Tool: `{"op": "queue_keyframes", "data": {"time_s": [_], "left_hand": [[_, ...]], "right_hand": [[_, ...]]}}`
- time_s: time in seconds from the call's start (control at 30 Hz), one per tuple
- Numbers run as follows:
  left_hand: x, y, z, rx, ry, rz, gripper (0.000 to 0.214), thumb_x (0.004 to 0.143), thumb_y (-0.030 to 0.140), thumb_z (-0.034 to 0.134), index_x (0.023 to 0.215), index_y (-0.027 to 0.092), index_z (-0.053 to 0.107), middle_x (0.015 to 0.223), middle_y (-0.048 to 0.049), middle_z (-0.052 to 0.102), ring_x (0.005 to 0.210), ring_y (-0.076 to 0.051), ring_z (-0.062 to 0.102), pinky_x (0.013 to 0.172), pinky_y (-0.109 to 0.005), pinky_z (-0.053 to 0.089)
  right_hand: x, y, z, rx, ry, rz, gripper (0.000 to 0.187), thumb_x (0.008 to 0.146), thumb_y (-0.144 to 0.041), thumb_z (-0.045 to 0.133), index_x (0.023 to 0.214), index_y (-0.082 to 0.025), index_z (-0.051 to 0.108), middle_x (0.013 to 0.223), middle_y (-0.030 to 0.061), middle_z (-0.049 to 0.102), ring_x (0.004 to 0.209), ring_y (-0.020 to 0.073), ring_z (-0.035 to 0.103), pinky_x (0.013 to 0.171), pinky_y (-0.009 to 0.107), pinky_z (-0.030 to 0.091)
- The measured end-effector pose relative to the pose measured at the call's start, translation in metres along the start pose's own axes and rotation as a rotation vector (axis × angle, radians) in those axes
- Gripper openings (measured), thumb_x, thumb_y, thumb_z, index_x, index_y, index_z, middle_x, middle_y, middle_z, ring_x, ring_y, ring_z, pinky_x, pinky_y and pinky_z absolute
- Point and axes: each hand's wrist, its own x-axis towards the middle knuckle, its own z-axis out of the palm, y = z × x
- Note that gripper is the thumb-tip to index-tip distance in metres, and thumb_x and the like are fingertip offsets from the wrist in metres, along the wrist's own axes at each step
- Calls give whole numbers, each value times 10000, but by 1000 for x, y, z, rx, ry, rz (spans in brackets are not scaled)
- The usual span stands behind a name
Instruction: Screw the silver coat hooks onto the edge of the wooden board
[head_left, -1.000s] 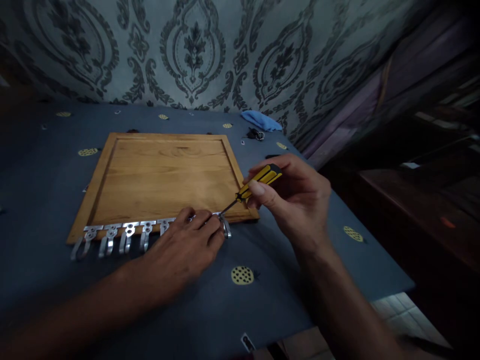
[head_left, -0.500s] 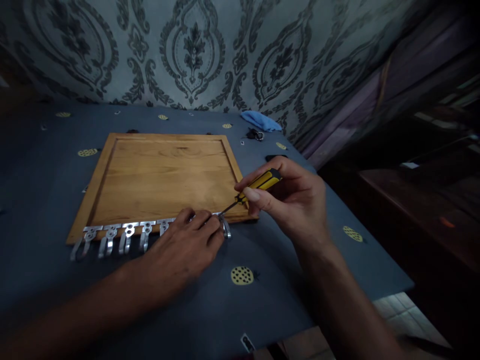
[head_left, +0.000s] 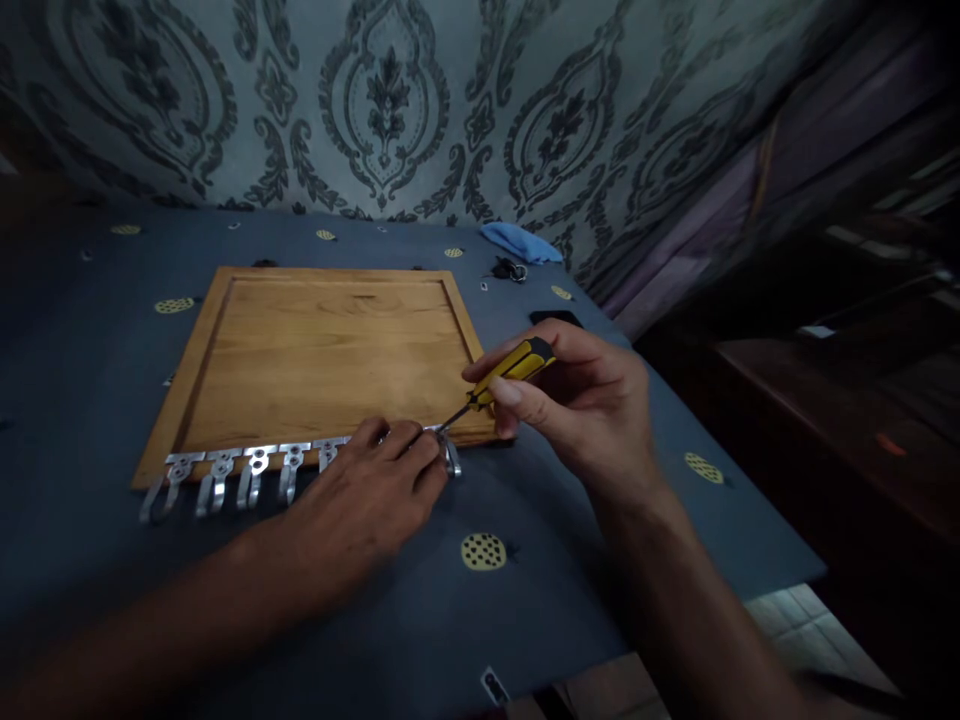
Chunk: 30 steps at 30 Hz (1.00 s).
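Observation:
A square wooden board [head_left: 322, 350] lies flat on the blue cloth. Along its near edge runs a metal strip of hooks [head_left: 247, 470]. My left hand [head_left: 371, 500] rests palm down on the right end of that strip, fingers curled and pressing it against the board. My right hand [head_left: 585, 400] is closed round a small yellow and black screwdriver [head_left: 499, 378]. Its thin tip points down-left and meets the strip just beyond my left fingertips.
A blue cloth [head_left: 521, 242] and a small dark object [head_left: 510, 268] lie at the back right near the patterned wall. A flat black item [head_left: 555, 318] sits behind my right hand. The table edge drops off at the right and front, beside dark wooden furniture [head_left: 840, 400].
My right hand has shifted slightly left with the screwdriver, uncovering the flat black item behind it. My left hand and the hook strip have stayed put.

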Motion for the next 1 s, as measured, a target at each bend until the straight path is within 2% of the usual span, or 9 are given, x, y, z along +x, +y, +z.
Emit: {"op": "queue_keyframes", "data": {"time_s": [0.07, 0.2, 0.37, 0.5, 0.57, 0.63, 0.73, 0.83, 1.0], "left_hand": [[0, 0, 1, 2, 6, -5, 299, 945, 191, 649, 1228, 103, 610, 1179, -87, 675, 1123, -269, 576, 985, -415, 384], [1, 1, 0, -7, 8, -9, 272, 960, 188, 632, 1219, 105, 617, 1191, -94, 678, 1138, -267, 579, 995, -409, 381], [2, 0, -2, -9, -20, -10, 246, 955, 176, 639, 1193, 112, 627, 1177, -103, 681, 1126, -269, 587, 980, -410, 387], [1, 0, -2, -12, -35, -8, 305, 943, 180, 662, 1236, 111, 610, 1194, -93, 674, 1133, -266, 581, 989, -408, 385], [1, 0, -2, -6, -31, -2, 306, 948, 188, 659, 1240, 109, 612, 1196, -91, 677, 1131, -266, 581, 983, -406, 389], [1, 0, -2, 9, -22, -5, 289, 952, 187, 653, 1227, 104, 622, 1187, -91, 687, 1127, -270, 585, 977, -407, 394], [1, 0, -2, 13, -20, -8, 278, 945, 180, 659, 1212, 104, 629, 1190, -92, 691, 1124, -271, 587, 972, -407, 401], [1, 0, -2, 2, -16, 0, 289, 947, 189, 660, 1221, 104, 621, 1202, -93, 683, 1129, -267, 583, 981, -406, 403], [1, 0, -1, -5, -25, -2, 284, 961, 197, 647, 1229, 109, 621, 1187, -91, 693, 1127, -261, 590, 982, -405, 416]], "right_hand": [[-1, 1, -1, 17, -10, -2, 269, 765, -441, 881, 806, -220, 733, 824, -3, 771, 474, 75, 587, 453, 219, 548], [-3, 3, -6, 20, -38, -10, 243, 881, -406, 789, 1074, -259, 785, 903, 7, 785, 529, 85, 629, 542, 247, 583], [-2, 2, -4, -34, 21, -23, 201, 807, -399, 855, 877, -220, 795, 841, 14, 780, 453, 84, 595, 435, 241, 525], [0, 0, -2, 8, 31, -20, 224, 761, -379, 892, 760, -222, 732, 843, -4, 793, 434, 70, 580, 431, 223, 532], [-1, 1, -4, 18, 21, -15, 243, 760, -414, 888, 803, -227, 739, 821, -5, 790, 442, 78, 584, 434, 225, 539], [-2, 2, -6, 20, -5, -19, 257, 806, -445, 848, 938, -237, 775, 844, 8, 795, 476, 89, 609, 477, 241, 567], [-2, 4, -8, 21, -25, -51, 233, 877, -400, 794, 1064, -261, 792, 895, 12, 805, 500, 86, 634, 533, 253, 594], [-1, 3, -7, 12, 27, -83, 156, 825, -350, 850, 931, -247, 802, 857, -2, 803, 458, 71, 612, 447, 215, 546], [1, -1, -2, 16, 92, -55, 331, 678, -439, 938, 708, -209, 701, 770, 4, 792, 394, 66, 547, 373, 212, 524]]}}
